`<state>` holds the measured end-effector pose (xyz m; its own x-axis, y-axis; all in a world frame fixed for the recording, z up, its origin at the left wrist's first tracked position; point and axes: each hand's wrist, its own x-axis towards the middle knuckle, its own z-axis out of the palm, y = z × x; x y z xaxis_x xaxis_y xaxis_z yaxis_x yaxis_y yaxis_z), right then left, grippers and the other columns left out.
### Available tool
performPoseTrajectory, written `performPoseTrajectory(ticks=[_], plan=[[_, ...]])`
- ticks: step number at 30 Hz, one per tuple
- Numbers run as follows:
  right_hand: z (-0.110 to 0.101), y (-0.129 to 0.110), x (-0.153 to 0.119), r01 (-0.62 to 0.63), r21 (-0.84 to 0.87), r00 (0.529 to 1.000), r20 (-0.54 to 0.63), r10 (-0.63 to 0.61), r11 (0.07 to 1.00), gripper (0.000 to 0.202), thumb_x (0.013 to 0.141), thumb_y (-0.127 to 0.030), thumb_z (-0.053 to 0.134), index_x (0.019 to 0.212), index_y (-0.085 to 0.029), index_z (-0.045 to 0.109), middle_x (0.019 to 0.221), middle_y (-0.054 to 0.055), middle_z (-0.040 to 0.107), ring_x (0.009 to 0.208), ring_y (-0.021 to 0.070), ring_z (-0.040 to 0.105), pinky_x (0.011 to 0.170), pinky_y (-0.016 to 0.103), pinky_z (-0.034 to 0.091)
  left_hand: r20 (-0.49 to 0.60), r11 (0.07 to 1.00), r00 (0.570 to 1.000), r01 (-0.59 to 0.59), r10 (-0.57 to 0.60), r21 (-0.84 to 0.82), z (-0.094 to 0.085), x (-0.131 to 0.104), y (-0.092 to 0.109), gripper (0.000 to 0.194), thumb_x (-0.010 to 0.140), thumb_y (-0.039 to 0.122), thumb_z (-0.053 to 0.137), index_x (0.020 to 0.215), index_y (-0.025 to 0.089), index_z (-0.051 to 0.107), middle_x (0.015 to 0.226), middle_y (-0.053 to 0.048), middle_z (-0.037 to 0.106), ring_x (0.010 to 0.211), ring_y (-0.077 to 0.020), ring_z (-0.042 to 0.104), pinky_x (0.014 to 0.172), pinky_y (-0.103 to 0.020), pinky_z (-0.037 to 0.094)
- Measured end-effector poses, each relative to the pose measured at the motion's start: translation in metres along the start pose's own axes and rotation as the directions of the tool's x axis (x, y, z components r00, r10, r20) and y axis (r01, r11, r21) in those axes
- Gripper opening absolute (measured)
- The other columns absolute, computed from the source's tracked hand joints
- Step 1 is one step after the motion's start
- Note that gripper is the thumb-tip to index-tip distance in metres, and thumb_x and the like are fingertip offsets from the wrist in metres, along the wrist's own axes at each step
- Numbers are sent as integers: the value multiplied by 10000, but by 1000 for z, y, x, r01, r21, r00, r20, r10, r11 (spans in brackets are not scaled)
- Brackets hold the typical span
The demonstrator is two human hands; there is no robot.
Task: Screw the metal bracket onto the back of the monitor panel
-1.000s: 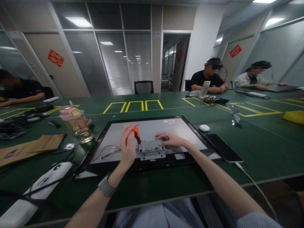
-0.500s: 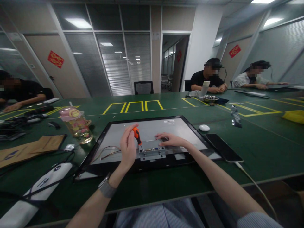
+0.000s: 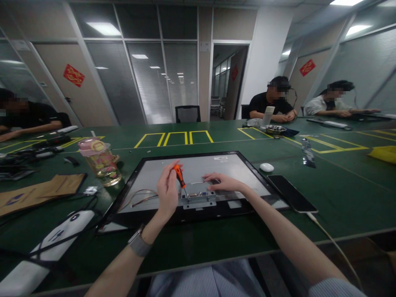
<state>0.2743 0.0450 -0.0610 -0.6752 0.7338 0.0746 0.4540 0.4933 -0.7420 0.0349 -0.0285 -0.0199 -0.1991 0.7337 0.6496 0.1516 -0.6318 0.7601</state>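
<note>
My left hand is closed round the orange and black handle of a screwdriver, which leans with its top to the left. The thin shaft points down to the left part of a metal bracket fitted with connector ports. That bracket lies near the front edge of a flat display panel, grey-backed with a black frame. My right hand rests on the bracket's far right side, fingers stretched out and holding nothing. Thin wires run over the panel left of the bracket.
Right of the panel lie a phone on a cable and a white earbud case. On the left stand a drink bottle, cardboard and a white power strip. Several people sit across the green table.
The screwdriver handle has turned slightly in my left hand, its tip staying at the bracket. My right hand keeps its place; the view has shifted a little.
</note>
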Motion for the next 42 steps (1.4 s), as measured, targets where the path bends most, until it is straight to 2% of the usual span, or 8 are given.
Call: performPoseTrajectory(ticks=[6,13,20,25,28,33,39,42], plan=[[-1,-5,0,5,-12,1000,1,-5,1000,528,779,-594,607,1167,-238,626,1372,62,485,1270,270,417,1109,441,230,-21,992,997,-77,80,103,0,2,-3,211,857,283,551,1025,195,645,920,-34,529,807,-125,533,773,-254,447],[-1,-9,-1,-27,-15,1000,0,27,1000,537,769,-600,614,1168,-241,626,1378,63,481,1290,282,389,1104,458,240,7,999,999,-32,32,2,0,1,2,280,922,305,423,1064,190,635,969,-59,614,855,-145,583,799,-284,465],[-2,-7,-1,-16,-11,1000,0,16,1000,536,781,-577,617,1174,-213,621,1382,82,475,1288,272,396,1107,444,238,-40,991,994,-98,102,91,1,2,-1,173,828,294,593,952,199,666,931,-37,521,803,-128,548,707,-245,482],[-1,-8,-1,-11,-10,1000,3,11,1000,527,780,-582,615,1170,-229,625,1378,69,481,1288,274,397,1105,439,245,5,999,999,-40,40,5,0,0,2,290,925,304,412,1070,182,631,1023,-76,618,903,-166,599,810,-304,478],[-2,-7,-2,-27,-18,1000,1,27,999,521,777,-590,613,1176,-255,620,1384,53,473,1291,274,391,1104,453,242,13,1000,1000,-9,10,-4,0,0,0,281,903,316,470,1101,179,617,962,-70,629,832,-158,603,780,-301,489],[-2,-7,-1,-21,-5,1000,0,21,1000,570,760,-623,609,1177,-235,624,1380,69,475,1283,287,396,1099,454,247,-19,989,994,-102,105,105,0,2,-4,215,823,294,605,1001,194,671,967,-58,558,840,-147,551,792,-281,467],[-2,-11,-2,-23,-7,1000,-7,22,1000,534,766,-602,616,1155,-236,635,1365,66,495,1281,281,404,1096,441,258,25,999,999,-31,32,-23,-1,1,1,313,929,302,404,1124,192,623,1036,-72,629,893,-161,606,832,-305,464],[-2,-11,-2,-26,-14,1000,0,26,1000,536,769,-609,609,1159,-242,633,1375,56,485,1287,283,395,1100,446,246,9,1000,1000,-20,20,5,-1,1,1,283,907,309,460,1093,185,634,954,-60,627,832,-151,601,794,-292,470]])
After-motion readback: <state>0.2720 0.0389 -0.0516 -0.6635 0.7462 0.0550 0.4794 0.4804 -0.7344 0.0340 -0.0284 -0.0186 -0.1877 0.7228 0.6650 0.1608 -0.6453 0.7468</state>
